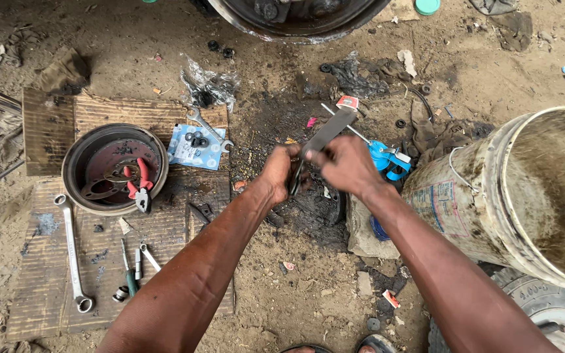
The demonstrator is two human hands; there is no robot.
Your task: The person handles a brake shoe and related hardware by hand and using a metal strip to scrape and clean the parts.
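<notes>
Gripping a flat dark metal blade [322, 138] at frame centre, my left hand [281, 171] clamps its lower end and my right hand [346, 165] closes on its middle; the bucket [492, 196] stands at three o'clock, the brake drum [80, 171] at nine.

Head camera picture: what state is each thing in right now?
Left hand: closed around the dark flat metal bar.
Right hand: gripping the same bar.
Round rusty metal drum: open side up, red pliers inside.
Dirty white plastic bucket: tipped sideways.

A dark metal blade [324, 137] is gripped by both hands [282, 171] [346, 163]; a brake drum [114, 168] is seen at nine o'clock.
</notes>
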